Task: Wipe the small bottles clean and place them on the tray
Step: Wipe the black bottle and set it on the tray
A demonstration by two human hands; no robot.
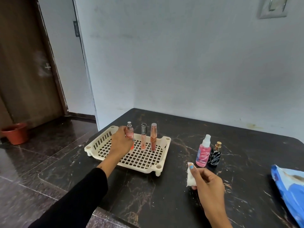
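Observation:
A cream slotted tray (144, 165) sits on the dark marble table (164, 203). My left hand (121, 142) grips a pink spray bottle (129, 133) standing upright at the tray's back left. Beside it stand two lip-gloss tubes, one with a black cap (143, 139) and one with a rose-gold cap (153, 137). My right hand (207, 183) pinches a white wipe (190, 177) near the tray's front right corner. To the right, on the table, a pink bottle with a white sprayer (203, 152) stands next to a small black bottle with a gold cap (215, 155).
A blue wipes packet (289, 191) lies at the table's right edge. The wall runs close behind the table. On the floor to the left stand a brown pot (15, 133) and a wooden door (28, 71).

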